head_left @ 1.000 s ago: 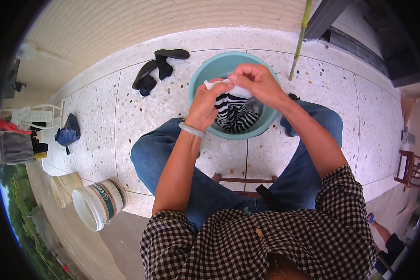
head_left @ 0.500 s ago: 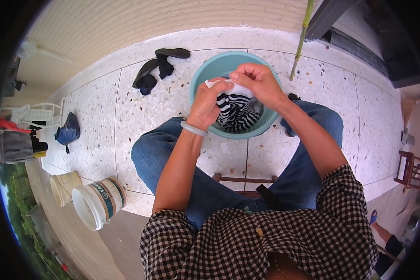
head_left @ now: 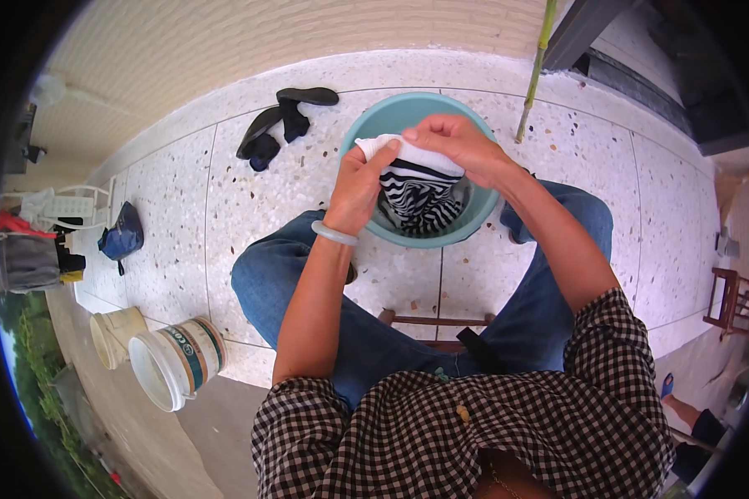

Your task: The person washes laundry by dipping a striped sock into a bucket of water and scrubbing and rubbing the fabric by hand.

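Observation:
A black-and-white striped garment (head_left: 416, 193) with a white band along its upper edge hangs from both hands, its lower part down inside a teal basin (head_left: 359, 133). My left hand (head_left: 359, 187), a pale bangle at its wrist, pinches the white band at its left corner with the thumb on top. Farther right, my right hand (head_left: 458, 145) grips the same band between thumb and curled fingers. The fingers beneath the cloth are partly hidden. The basin stands on the floor between my knees.
Black shoes (head_left: 262, 129) with dark socks lie left of the basin. A white bucket (head_left: 154, 370) and a cream bucket (head_left: 108, 341) stand at lower left. A green bamboo pole (head_left: 533, 83) leans at upper right. Another person's leg (head_left: 682, 412) shows at lower right.
My left hand has moved slightly left and the two hands are farther apart. More of the white band is now spread out between them.

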Demonstrator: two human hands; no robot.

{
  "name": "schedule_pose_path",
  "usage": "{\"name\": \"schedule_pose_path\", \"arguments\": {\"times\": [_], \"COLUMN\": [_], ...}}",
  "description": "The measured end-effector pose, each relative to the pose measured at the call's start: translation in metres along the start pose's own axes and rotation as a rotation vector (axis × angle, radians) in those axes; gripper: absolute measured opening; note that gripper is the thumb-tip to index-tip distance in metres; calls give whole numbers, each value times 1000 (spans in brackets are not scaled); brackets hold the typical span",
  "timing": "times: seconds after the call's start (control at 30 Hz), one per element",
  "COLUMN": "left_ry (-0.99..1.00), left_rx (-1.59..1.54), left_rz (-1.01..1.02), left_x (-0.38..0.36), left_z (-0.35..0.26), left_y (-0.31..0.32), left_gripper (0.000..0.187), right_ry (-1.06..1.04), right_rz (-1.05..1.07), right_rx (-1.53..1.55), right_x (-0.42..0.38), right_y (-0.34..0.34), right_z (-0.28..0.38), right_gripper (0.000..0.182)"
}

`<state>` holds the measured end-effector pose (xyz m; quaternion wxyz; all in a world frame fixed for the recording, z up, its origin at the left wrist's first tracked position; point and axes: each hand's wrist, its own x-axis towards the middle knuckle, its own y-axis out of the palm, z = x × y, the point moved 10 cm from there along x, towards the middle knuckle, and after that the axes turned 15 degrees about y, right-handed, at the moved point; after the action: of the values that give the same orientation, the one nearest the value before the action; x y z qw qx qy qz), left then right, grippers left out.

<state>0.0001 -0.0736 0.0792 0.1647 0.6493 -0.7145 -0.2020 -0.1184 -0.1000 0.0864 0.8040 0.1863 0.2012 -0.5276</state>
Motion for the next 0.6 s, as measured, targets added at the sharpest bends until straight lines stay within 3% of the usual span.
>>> {"name": "schedule_pose_path", "arguments": {"times": [0.13, 0.23, 0.37, 0.6], "left_ry": [-18, -73, -128, -109], "left_rx": [-75, -99, -72, -43], "left_rz": [10, 34, 72, 10], "left_x": [-1, -3, -5, -2], "left_z": [4, 4, 14, 16], "left_y": [6, 16, 18, 12], "left_gripper": [20, 20, 24, 26], "right_ry": [-53, -141, -218, -283], "right_rz": [77, -8, -88, -122], "right_rx": [58, 123, -51, -28], "right_x": [6, 2, -10, -14], "right_y": [5, -2, 1, 5], "right_z": [-1, 8, 22, 24], "right_gripper": [22, 24, 24, 24]}}
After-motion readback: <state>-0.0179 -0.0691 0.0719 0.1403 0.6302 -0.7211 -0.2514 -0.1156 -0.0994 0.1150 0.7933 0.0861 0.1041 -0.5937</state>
